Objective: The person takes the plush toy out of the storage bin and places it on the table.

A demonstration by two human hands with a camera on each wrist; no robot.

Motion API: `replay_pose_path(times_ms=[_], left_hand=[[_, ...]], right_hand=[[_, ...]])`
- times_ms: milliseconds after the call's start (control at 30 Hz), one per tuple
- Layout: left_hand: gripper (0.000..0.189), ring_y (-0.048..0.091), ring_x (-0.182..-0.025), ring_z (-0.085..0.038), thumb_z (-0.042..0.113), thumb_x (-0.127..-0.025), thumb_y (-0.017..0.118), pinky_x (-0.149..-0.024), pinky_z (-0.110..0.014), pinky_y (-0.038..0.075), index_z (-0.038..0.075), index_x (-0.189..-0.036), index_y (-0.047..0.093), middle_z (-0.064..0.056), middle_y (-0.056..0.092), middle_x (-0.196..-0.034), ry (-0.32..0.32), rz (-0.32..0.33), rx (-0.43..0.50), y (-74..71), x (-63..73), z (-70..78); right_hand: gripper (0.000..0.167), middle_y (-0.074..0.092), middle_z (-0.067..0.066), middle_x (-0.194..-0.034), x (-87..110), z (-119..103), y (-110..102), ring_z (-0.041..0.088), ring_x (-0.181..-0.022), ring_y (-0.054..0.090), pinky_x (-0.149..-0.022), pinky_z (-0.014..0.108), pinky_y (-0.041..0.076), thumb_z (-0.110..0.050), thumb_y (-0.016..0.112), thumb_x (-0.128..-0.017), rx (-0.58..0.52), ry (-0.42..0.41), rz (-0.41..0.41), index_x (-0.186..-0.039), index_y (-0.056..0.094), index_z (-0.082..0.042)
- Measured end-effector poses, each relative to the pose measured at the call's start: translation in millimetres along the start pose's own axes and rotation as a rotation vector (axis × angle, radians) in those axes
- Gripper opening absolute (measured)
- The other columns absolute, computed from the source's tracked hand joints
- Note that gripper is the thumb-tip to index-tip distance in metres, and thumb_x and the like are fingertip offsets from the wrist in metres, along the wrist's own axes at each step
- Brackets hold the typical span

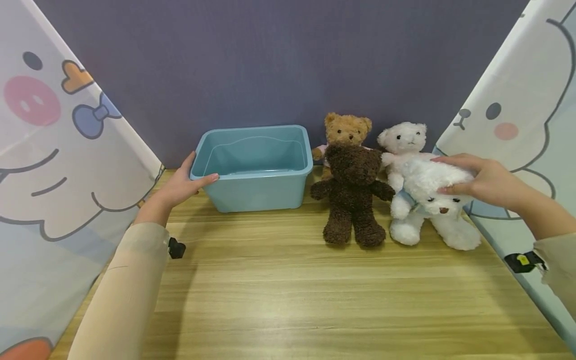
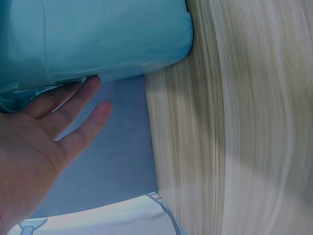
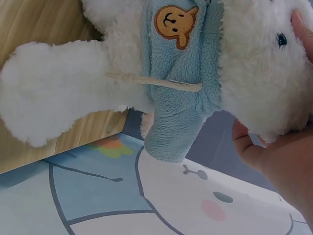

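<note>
My left hand (image 1: pixel 182 187) is at the left end of a light-blue plastic bin (image 1: pixel 261 194), with the thumb along its front rim. Fairly straight fingers touch the bin's outer wall (image 2: pixel 117 39) in the left wrist view; the thumb is hidden there. My right hand (image 1: pixel 488 182) grips the head of a fluffy white teddy bear (image 1: pixel 425 172), whose face tips forward and down. In the right wrist view, the bear wears a blue hoodie (image 3: pixel 178 98) with a cord and a brown bear-face patch (image 3: pixel 176 24). Its legs reach down to the wooden table.
Left of the white bear stands a dark-brown teddy bear (image 1: pixel 353 200), with a tan teddy bear (image 1: pixel 346 131) behind it. Another white bear (image 1: pixel 404 139) is at the back right. A grey panel (image 1: pixel 270 60) backs the wooden table (image 1: pixel 288 295); cartoon-print curtains (image 1: pixel 58 165) flank it.
</note>
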State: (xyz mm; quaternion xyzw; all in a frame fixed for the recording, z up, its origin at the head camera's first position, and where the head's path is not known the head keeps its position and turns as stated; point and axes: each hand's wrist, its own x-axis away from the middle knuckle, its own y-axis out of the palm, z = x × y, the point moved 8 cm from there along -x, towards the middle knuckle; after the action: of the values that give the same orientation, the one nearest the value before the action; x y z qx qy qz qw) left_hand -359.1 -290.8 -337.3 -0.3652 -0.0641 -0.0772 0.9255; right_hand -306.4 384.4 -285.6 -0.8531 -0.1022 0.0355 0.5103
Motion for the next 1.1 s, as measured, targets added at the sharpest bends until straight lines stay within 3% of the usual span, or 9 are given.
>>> replay_pose_path(times_ms=[300, 567, 1100], left_hand=[[0.122, 0.021, -0.162, -0.05, 0.065, -0.098, 0.065, -0.12, -0.068, 0.043, 0.028, -0.165, -0.03, -0.018, -0.014, -0.179, 0.005, 0.006, -0.004, -0.2, 0.6, -0.8], [0.122, 0.024, -0.162, -0.049, 0.071, -0.095, 0.065, -0.121, -0.066, 0.042, 0.038, -0.164, -0.03, -0.015, -0.015, -0.179, 0.001, 0.002, -0.027, 1.6, 0.2, -0.4], [0.12, 0.02, -0.163, -0.051, 0.062, -0.099, 0.065, -0.119, -0.068, 0.043, 0.028, -0.166, -0.028, -0.016, -0.014, -0.179, 0.007, 0.012, -0.012, -1.2, 0.7, 0.7]], right_hand=[[0.082, 0.025, 0.028, -0.174, 2.4, 7.9, 3.6, 0.061, -0.156, 0.021, -0.108, 0.079, 0.033, -0.035, 0.082, -0.095, -0.042, 0.004, -0.02, -0.166, 0.041, -0.024], [0.087, 0.024, 0.036, -0.17, -2.1, 19.8, 11.1, 0.066, -0.153, 0.023, -0.108, 0.081, 0.033, -0.036, 0.08, -0.096, -0.058, 0.021, -0.082, -0.168, 0.035, -0.016], [0.086, 0.018, 0.033, -0.174, -12.6, 19.3, 18.0, 0.066, -0.154, 0.019, -0.108, 0.082, 0.032, -0.041, 0.077, -0.099, -0.066, 0.019, -0.116, -0.17, 0.032, -0.022]])
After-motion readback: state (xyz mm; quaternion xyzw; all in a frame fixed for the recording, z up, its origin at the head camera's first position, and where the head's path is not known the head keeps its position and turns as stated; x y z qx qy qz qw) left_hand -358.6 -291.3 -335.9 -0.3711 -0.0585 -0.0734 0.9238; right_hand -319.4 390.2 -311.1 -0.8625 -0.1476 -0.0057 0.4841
